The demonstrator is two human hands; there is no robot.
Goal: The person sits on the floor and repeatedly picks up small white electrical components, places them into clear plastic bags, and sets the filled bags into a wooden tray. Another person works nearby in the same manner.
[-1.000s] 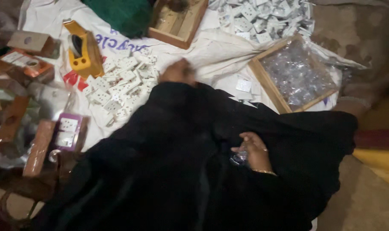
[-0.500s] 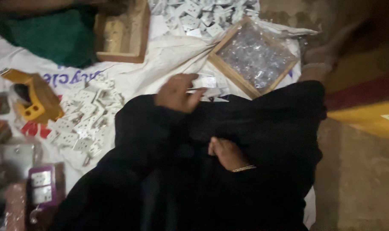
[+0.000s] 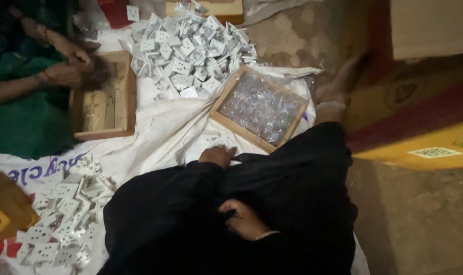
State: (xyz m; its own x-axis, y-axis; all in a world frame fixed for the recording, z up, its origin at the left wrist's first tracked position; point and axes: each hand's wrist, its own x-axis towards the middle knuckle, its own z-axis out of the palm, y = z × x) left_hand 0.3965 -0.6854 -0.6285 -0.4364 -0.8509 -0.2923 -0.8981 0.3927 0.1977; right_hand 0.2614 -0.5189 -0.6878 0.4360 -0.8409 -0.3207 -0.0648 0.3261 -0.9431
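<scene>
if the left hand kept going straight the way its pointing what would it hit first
Probably the small white plates lying on the white sheet just ahead of the left hand. Beyond them sits the wooden tray of clear packets. Depth is hard to judge in this dim view.

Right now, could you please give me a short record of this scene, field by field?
Left hand: resting on the white sheet, beside the wooden tray of clear packets
Right hand: on the black cloth, fingers curled; contents not visible
Near pile: white plates with holes
Far pile: white plates
Other person: hands at an empty wooden tray
</scene>
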